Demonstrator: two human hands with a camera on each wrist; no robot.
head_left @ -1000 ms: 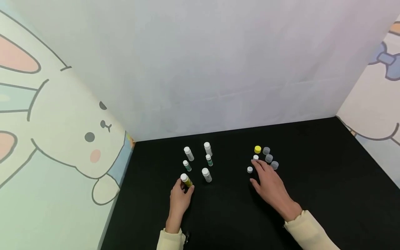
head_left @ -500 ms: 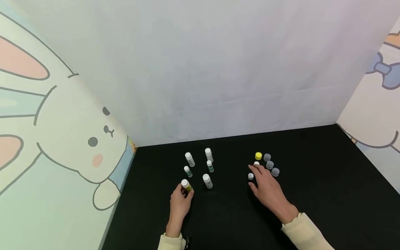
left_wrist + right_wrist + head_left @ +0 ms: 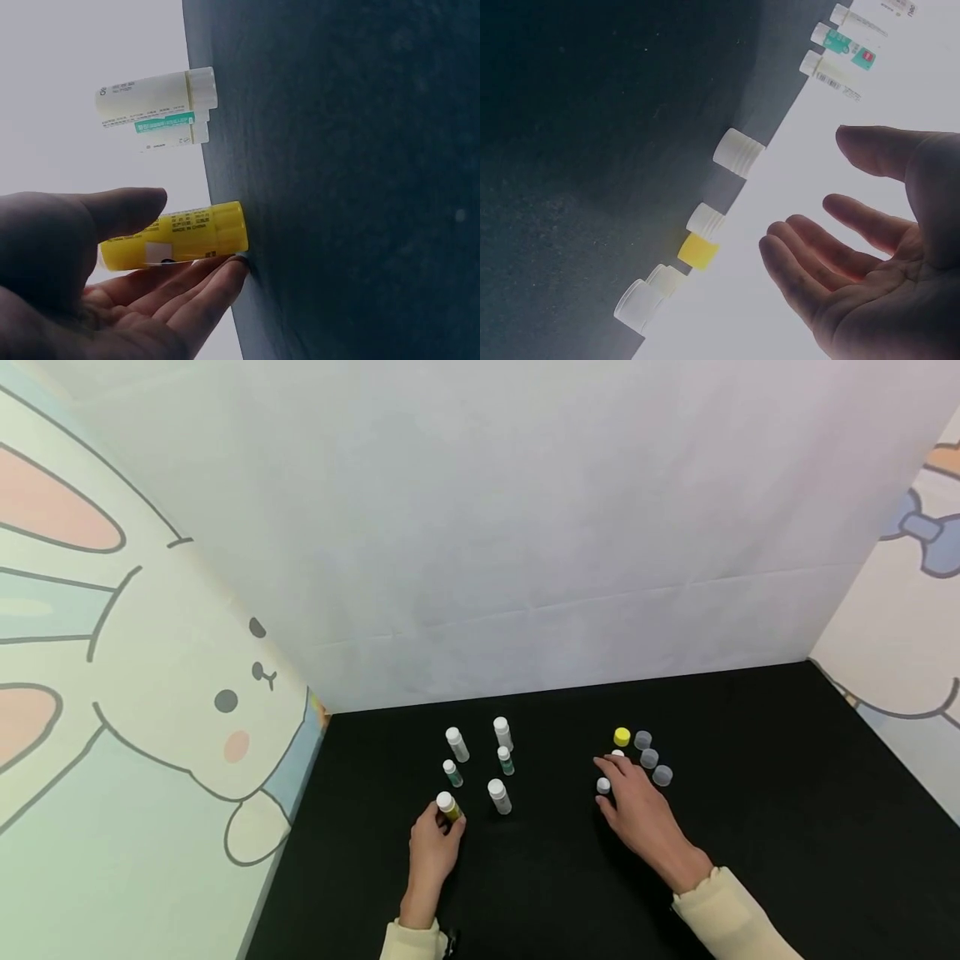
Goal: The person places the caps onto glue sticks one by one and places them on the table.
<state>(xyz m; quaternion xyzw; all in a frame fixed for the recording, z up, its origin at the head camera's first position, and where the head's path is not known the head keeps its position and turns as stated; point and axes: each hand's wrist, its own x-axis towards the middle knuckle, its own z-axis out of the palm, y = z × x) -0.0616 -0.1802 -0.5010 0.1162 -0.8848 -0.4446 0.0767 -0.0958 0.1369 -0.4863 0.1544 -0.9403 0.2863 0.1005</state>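
My left hand (image 3: pixel 433 852) holds a yellow glue stick (image 3: pixel 449 807) with a white top, standing upright on the black table. In the left wrist view the thumb lies along one side of it and the fingers along the other. My right hand (image 3: pixel 642 810) hovers with fingers apart near a small white cap (image 3: pixel 603 786), gripping nothing. Another white cap (image 3: pixel 617 753) is partly hidden by its fingertips. Behind these sits a yellow cap (image 3: pixel 622 737), beside three translucent caps (image 3: pixel 649 758).
Several more white-topped glue sticks stand upright beyond the left hand, including a white one (image 3: pixel 499 797) to its right and a small green-labelled one (image 3: pixel 452 774). A white backdrop (image 3: pixel 525 527) rises behind the black table (image 3: pixel 547 885). Cartoon-printed panels (image 3: pixel 187 693) flank it.
The head view has tilted, so the things sit lower in it. My right hand has drawn back slightly from the rear white cap. My left hand keeps its hold on the yellow glue stick.
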